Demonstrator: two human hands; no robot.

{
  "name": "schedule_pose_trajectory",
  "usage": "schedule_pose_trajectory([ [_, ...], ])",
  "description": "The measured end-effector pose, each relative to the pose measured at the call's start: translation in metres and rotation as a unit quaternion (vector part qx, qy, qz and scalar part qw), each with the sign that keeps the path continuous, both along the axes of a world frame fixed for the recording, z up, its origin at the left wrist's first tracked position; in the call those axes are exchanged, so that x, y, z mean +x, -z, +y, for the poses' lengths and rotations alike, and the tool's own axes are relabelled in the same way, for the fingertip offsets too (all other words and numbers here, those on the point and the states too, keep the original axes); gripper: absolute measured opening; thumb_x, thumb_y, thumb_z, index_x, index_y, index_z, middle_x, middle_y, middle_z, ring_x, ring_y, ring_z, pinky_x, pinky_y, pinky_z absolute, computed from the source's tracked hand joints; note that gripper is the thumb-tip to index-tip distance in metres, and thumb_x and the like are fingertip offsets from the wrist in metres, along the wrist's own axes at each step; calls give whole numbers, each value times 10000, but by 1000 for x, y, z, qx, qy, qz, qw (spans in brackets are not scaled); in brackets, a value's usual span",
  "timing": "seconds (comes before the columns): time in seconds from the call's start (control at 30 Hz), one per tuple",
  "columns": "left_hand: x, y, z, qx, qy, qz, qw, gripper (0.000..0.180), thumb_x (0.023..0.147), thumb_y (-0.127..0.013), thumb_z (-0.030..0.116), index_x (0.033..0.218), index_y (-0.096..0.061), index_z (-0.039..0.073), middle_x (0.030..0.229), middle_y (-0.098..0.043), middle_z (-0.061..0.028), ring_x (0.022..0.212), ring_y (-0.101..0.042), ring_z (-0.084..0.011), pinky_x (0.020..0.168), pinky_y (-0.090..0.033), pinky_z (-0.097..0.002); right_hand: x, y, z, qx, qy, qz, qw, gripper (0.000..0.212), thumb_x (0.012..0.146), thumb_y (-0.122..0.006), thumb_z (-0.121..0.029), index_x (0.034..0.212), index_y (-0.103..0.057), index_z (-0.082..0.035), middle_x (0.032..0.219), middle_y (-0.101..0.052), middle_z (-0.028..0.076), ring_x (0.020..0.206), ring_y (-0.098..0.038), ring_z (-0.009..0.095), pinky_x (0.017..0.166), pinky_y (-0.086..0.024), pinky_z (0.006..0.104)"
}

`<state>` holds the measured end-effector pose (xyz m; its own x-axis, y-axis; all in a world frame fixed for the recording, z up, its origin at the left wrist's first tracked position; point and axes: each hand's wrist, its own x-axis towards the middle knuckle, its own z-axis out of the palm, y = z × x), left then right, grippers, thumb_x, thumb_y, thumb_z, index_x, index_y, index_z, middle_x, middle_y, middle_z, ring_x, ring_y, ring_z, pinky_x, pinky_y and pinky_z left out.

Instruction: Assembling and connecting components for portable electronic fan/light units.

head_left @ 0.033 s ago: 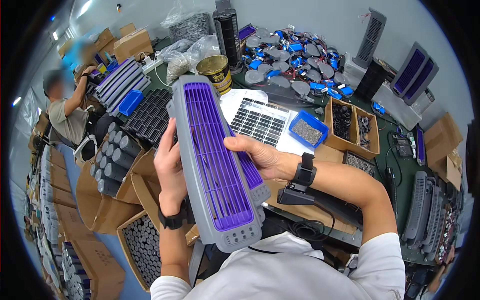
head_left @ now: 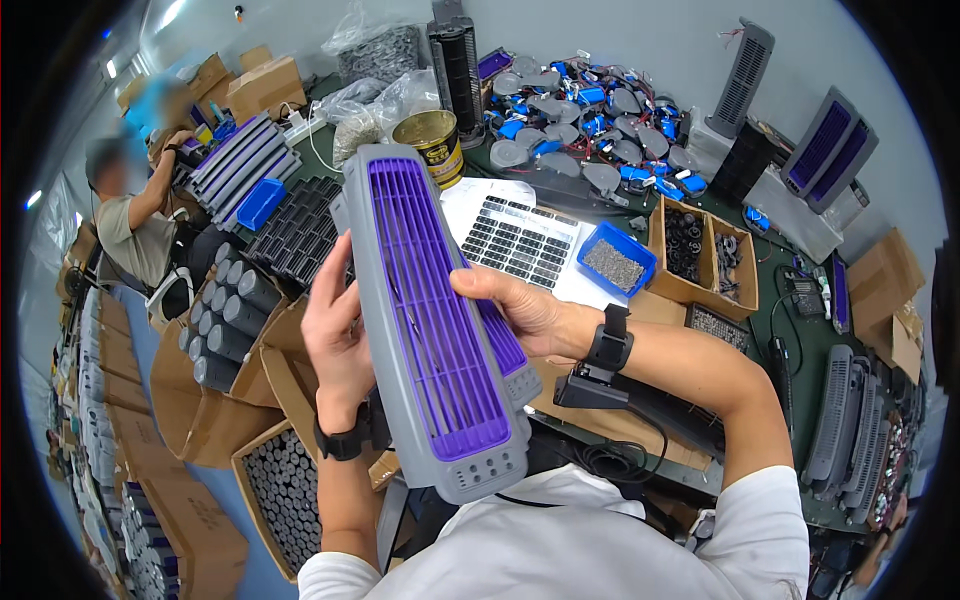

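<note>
A long grey fan housing with a purple slatted grille is held tilted up in front of my chest. A second purple grille shows behind its right edge, mostly hidden. My left hand grips the housing's left side, its fingers partly behind it. From the right, my right hand holds it with the thumb on the grille's edge and the other fingers out of sight behind. Rows of small holes mark the housing's lower end.
Behind the housing lie a sheet of black labels, a blue tray of small metal parts and a divided wooden box. Grey discs with blue parts pile up at the back. A box of grey cylinders stands lower left. A seated person works far left.
The housing has shifted very slightly, its top end a little up. My left hand has moved a touch left and up along its side; the grip stays.
</note>
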<state>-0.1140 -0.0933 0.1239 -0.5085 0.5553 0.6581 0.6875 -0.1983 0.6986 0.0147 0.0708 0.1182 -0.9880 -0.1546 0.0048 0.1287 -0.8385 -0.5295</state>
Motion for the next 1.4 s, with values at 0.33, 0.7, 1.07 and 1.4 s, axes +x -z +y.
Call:
schedule_pose_trajectory([
  [0.33, 20, 52, -21, 106, 242, -617, 742, 584, 878, -704, 230, 1345, -457, -19, 1277, -572, -190, 1144, -597, -306, 981, -514, -483, -24, -11, 8, 456, 34, 27, 889, 981, 632, -897, -373, 1344, -390, 73, 1210, -562, 183, 1108, -584, 244, 975, -472, 336],
  [0.7, 26, 96, -7, 285, 220, -668, 651, 545, 838, -722, 176, 1301, -493, 4, 1235, -595, -131, 1123, -596, -270, 1015, -487, -446, -24, 31, 113, 824, 63, 1, 563, 262, 750, -697, -120, 993, -704, -24, 949, -712, 153, 847, -683, 264, 755, -541, 365],
  [1.07, 28, 119, 11, 292, 20, -620, 728, 426, 883, -688, 120, 1264, -526, 23, 1167, -615, -86, 1099, -583, -213, 1044, -441, -387, 2, 73, 107, 888, -19, 207, 410, 90, 806, -559, -48, 837, -628, 0, 907, -608, 141, 904, -634, 327, 756, -529, 402],
  [1.4, 28, 116, 15, 285, -27, -614, 736, 520, 865, -697, 96, 1330, -471, 43, 1201, -582, -81, 1105, -579, -195, 1004, -469, -358, -4, 76, 102, 875, -56, 243, 415, 56, 787, -576, -40, 823, -597, -3, 907, -592, 122, 899, -635, 313, 727, -530, 411],
])
